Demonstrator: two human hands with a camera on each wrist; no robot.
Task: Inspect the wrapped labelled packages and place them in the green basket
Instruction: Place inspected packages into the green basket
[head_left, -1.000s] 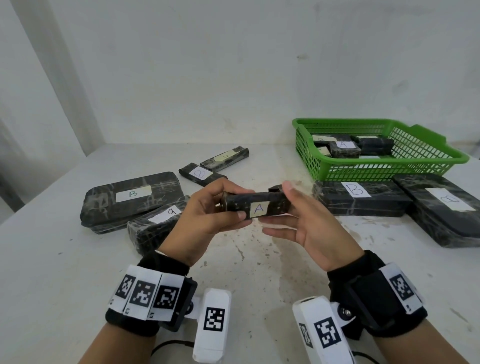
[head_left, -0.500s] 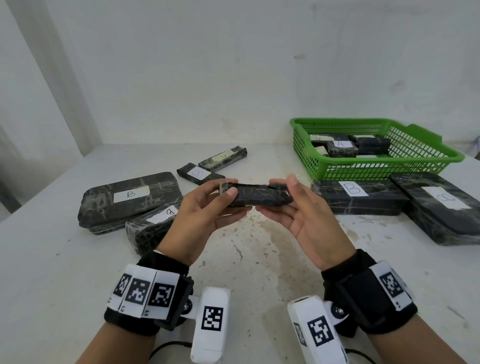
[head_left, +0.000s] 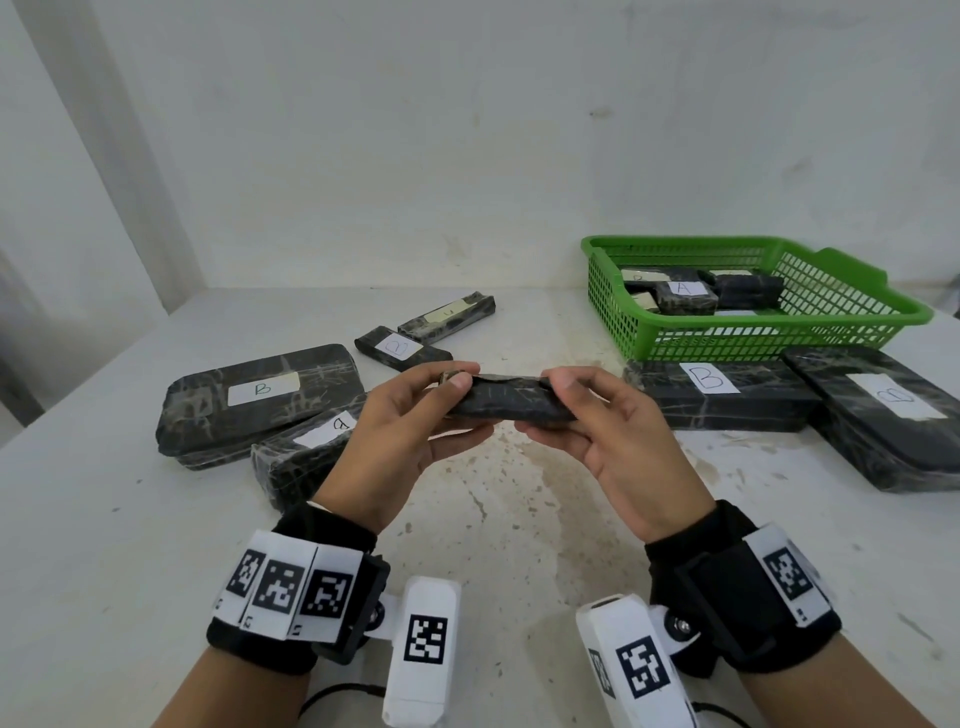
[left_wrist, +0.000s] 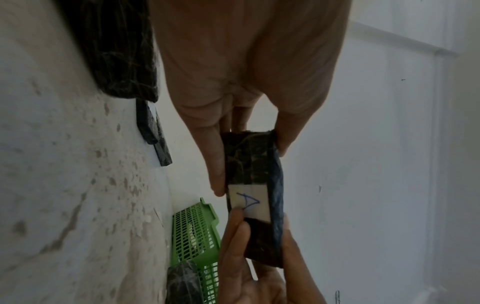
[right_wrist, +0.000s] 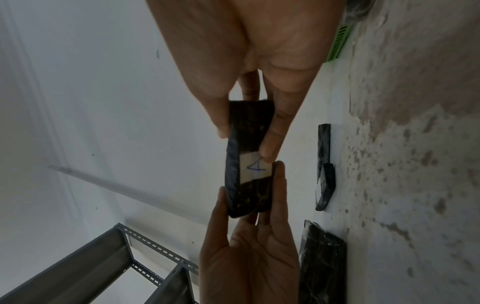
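Black-wrapped package spans both grips; left hand and right hand pinch its ends.

Left wrist view: I see my left hand pinching one end of a small dark wrapped package, thumb on one edge, fingers on the other. White label marked "A" faces the camera. My right hand holds the far end. Beyond: green basket, stained counter, another dark package.
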